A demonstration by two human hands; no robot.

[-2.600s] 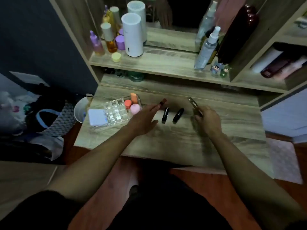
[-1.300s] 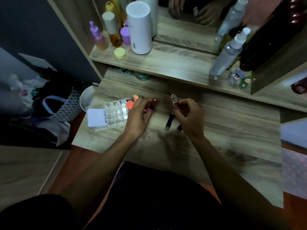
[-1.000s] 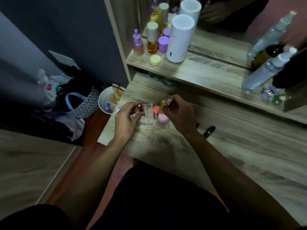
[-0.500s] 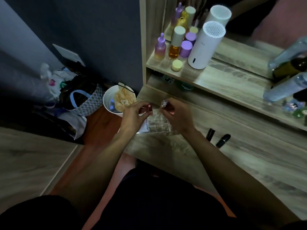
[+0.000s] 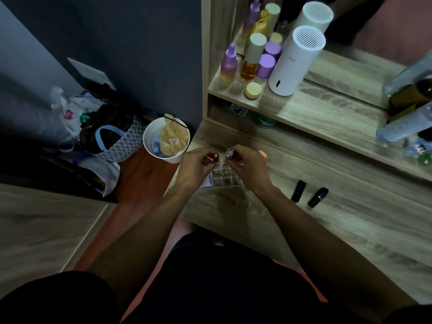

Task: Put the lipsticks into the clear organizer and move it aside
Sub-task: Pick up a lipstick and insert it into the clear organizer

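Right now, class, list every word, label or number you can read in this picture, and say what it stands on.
White label at the clear organizer's left end: dark letters, partly hidden by the left hand, unreadable.
Green jar under the shelf: pale script, too blurred.
White cylinder: faint small mark, too small.
Red lipstick cap end: tiny mark, unreadable.

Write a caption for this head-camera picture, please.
Both hands, left and right, each lower a lipstick into the organizer; two black lipsticks wait on the desk.
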